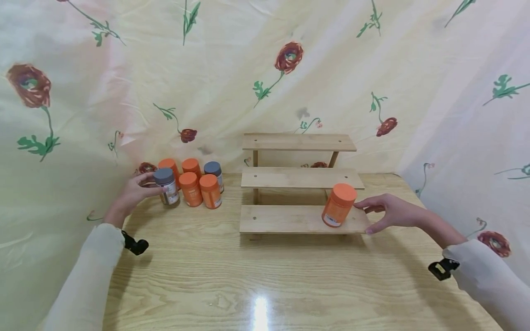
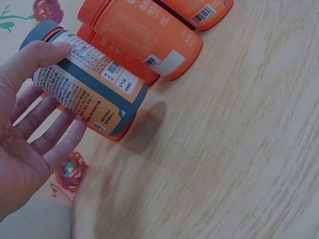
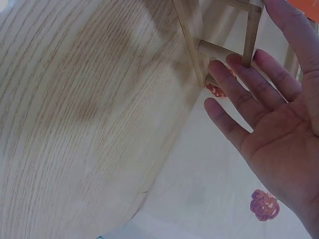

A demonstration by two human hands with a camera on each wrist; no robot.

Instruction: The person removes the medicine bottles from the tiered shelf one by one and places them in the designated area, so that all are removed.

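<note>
At the left, my left hand [image 1: 141, 188] grips a jar with a grey lid [image 1: 166, 186], thumb across its label and fingers on the far side. The left wrist view shows that jar [image 2: 89, 82] close, with printed text and a barcode. Beside it stand several orange jars [image 1: 190, 189] and another grey-lidded jar [image 1: 213, 171]. My right hand [image 1: 387, 212] is at the right end of the lowest shelf [image 1: 285, 218], fingers spread and nearly straight in the right wrist view. An orange jar [image 1: 339, 205] stands on that shelf, just left of the fingertips.
The wooden rack has a middle shelf [image 1: 300, 178] and a top shelf [image 1: 298, 142], set back in steps. Its legs [image 3: 251, 35] show near the right fingers. A wood-grain table [image 1: 232, 285] lies beneath, with flowered cloth [image 1: 215, 69] behind and at both sides.
</note>
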